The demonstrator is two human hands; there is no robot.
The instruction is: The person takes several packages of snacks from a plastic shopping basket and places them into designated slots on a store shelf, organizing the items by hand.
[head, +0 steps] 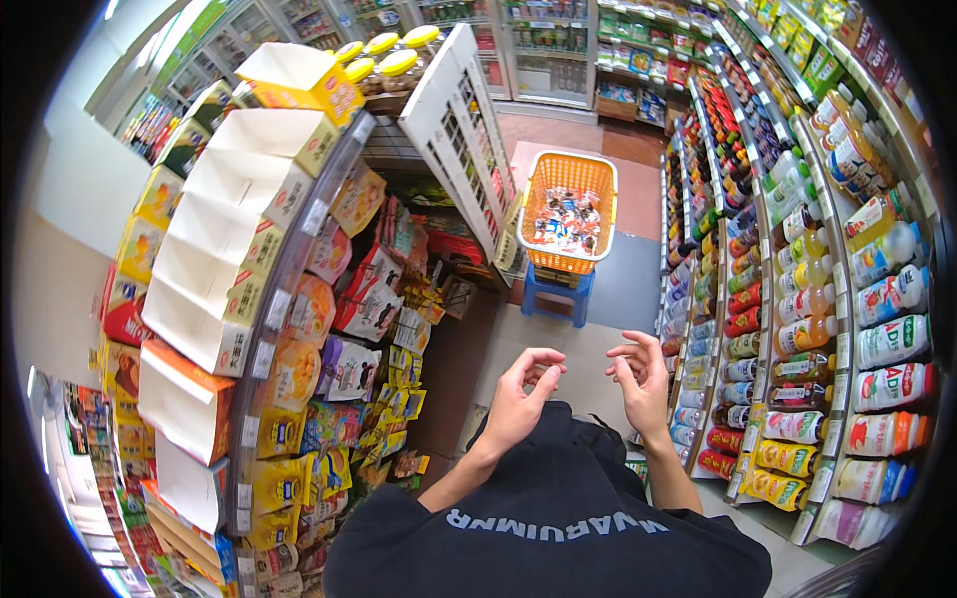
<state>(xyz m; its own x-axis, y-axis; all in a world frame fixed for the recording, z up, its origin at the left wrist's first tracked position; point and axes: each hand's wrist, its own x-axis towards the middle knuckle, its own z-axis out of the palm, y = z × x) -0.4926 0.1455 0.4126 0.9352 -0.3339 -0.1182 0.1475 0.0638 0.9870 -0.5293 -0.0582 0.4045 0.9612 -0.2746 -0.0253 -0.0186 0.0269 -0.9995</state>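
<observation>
My left hand (523, 400) is raised in front of my black shirt, its fingers curled loosely with a gap to the thumb and nothing held. Level with it, my right hand (639, 377) is also bare, fingers bent and apart from the thumb. The two hands do not touch each other. Beyond them, an orange plastic basket (530, 217) with a pale rim rests on a blue plastic stool (557, 293). Small wrapped packets (570, 217) lie inside the basket.
Shelves of bottled drinks (804, 314) line the right side. On the left, a shelf holds snack bags (299, 359) below open white cartons (198, 261). A white lattice panel (456, 134) stands near yellow-lidded jars (396, 67). Glass-door coolers (549, 56) stand at the far end of the aisle.
</observation>
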